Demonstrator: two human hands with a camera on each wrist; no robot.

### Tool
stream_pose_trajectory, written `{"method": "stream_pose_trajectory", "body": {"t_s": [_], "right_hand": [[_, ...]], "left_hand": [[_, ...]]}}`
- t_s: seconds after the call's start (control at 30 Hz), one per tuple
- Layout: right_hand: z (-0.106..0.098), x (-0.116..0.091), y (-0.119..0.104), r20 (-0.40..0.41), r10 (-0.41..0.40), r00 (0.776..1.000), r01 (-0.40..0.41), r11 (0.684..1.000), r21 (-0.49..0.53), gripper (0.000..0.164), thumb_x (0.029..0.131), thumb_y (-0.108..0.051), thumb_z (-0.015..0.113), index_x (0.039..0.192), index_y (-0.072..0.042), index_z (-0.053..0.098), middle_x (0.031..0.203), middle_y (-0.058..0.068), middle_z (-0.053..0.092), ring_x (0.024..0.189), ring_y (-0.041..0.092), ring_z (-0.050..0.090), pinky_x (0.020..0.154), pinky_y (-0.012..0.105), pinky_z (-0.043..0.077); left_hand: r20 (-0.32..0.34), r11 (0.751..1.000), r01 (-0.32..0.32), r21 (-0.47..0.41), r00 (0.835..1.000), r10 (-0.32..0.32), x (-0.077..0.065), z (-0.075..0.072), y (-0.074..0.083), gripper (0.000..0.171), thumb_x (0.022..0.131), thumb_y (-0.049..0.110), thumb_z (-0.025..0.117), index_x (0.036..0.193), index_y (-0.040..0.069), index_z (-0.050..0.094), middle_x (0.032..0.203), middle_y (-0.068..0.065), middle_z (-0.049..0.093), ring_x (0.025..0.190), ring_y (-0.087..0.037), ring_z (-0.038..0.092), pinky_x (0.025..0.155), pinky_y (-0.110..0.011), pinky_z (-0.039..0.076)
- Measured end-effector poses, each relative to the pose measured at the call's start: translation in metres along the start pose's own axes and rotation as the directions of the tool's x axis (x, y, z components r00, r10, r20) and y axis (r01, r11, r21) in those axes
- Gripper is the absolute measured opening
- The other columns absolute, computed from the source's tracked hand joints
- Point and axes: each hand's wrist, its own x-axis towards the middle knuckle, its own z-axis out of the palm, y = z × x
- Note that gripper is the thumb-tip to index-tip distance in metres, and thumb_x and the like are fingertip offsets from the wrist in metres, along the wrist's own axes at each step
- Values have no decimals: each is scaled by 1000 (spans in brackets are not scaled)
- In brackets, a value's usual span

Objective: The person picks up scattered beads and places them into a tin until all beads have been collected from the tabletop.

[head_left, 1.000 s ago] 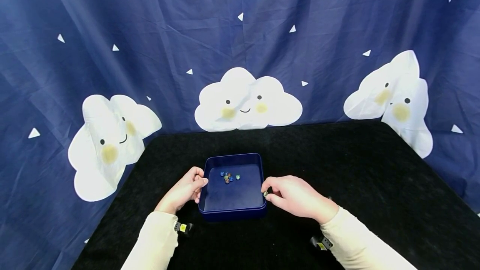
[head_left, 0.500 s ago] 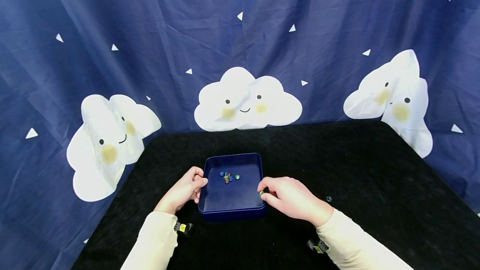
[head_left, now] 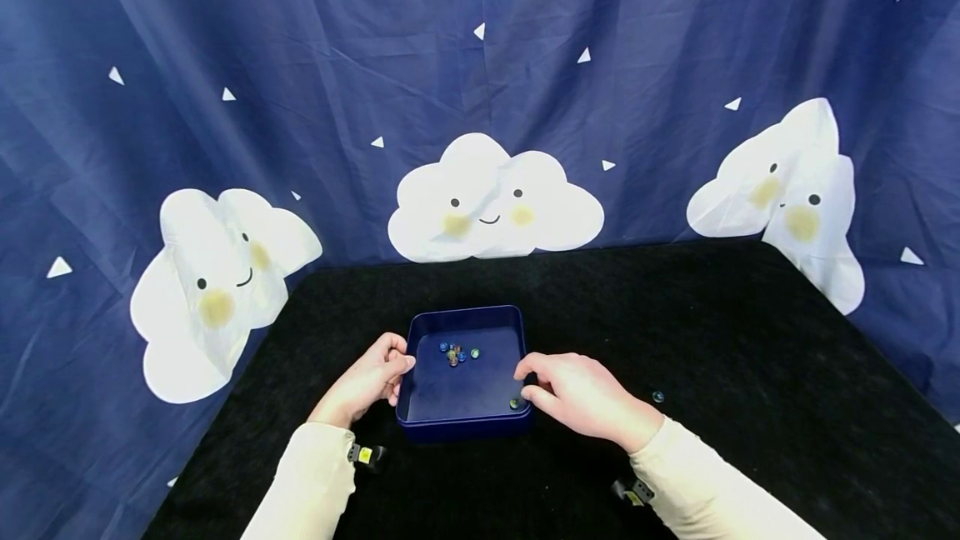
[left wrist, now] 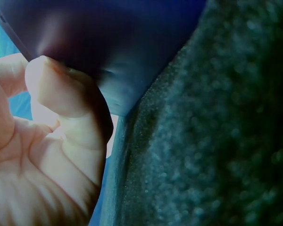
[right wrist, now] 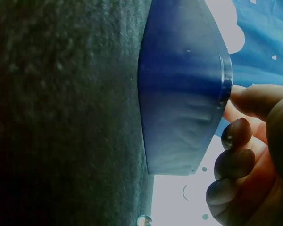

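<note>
A dark blue square box (head_left: 468,394) stands in front of me with its top open. Toward its back left, several glass marbles (head_left: 453,355) lie loosely clustered. Another marble (head_left: 515,403) lies inside near the front right corner. My left hand (head_left: 375,373) pinches the left wall, thumb at the rim; the left wrist view shows the thumb against the box's outer side. Over the right rim, my right hand (head_left: 581,397) has thumb and forefinger parted with nothing between them. In the right wrist view, its other fingers (right wrist: 233,162) are bent beside the box wall.
One clear bluish marble (head_left: 657,397) lies on the black cloth (head_left: 720,340), right of my right hand. Behind the table hangs a blue curtain (head_left: 337,90) with white clouds.
My right hand has moved left over the box's right rim and let go of a marble, which dropped into the front right corner. My left hand has stayed in place.
</note>
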Motion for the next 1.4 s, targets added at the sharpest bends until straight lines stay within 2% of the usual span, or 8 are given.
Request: {"method": "stream_pose_trajectory", "body": {"t_s": [0.2, 0.43, 0.73, 0.87, 1.07, 1.4], "right_hand": [[-6, 0, 8, -56, 4, 998, -4, 1000, 1, 17, 93, -28, 72, 109, -27, 68, 65, -19, 48, 56, 0, 45, 54, 24, 42], [-21, -1, 26, -131, 28, 991, -25, 999, 23, 14, 90, -24, 73, 103, -27, 68, 63, -21, 47, 55, -1, 45, 55, 25, 42], [-43, -5, 49, -147, 97, 984, -87, 994, 72, 11, 90, -21, 73, 98, -26, 67, 63, -17, 49, 52, 2, 45, 55, 27, 43], [-46, -6, 59, -137, 119, 983, -110, 991, 76, 10, 90, -20, 73, 98, -23, 68, 63, -15, 50, 52, 4, 46, 54, 28, 43], [-46, -7, 73, -82, 157, 984, -150, 985, 84, 9, 91, -22, 71, 100, -21, 69, 65, -13, 52, 53, 6, 48, 55, 30, 43], [-55, -19, 101, -1, 217, 976, -216, 974, 73, 17, 89, -22, 72, 104, -16, 69, 70, -8, 55, 59, 9, 50, 60, 32, 43]], "left_hand": [[9, 1000, -6, -6, 1000, 6, -1, 0, 0, 31, 98, 6, 57, 116, -4, 33, 76, -7, 45, 51, -15, 46, 45, -25, 46], [5, 1000, -5, 2, 1000, 5, -1, 0, 1, 33, 98, 7, 58, 116, -4, 33, 76, -7, 45, 51, -16, 46, 45, -25, 47], [1, 1000, -1, 9, 1000, 1, -2, 0, 1, 31, 98, 8, 57, 116, -3, 34, 77, -8, 45, 52, -16, 46, 46, -26, 47], [-1, 1000, -1, 9, 1000, 1, -1, 0, 1, 31, 99, 7, 57, 116, -3, 34, 77, -8, 45, 52, -16, 46, 46, -26, 47], [-9, 1000, 1, 12, 1000, -1, -1, 0, 0, 30, 98, 7, 57, 116, -3, 35, 78, -8, 45, 52, -16, 46, 46, -26, 46], [-6, 1000, 6, 5, 1000, -6, -2, 0, 1, 33, 98, 8, 58, 118, -4, 34, 81, -12, 45, 53, -16, 46, 46, -26, 47]]}}
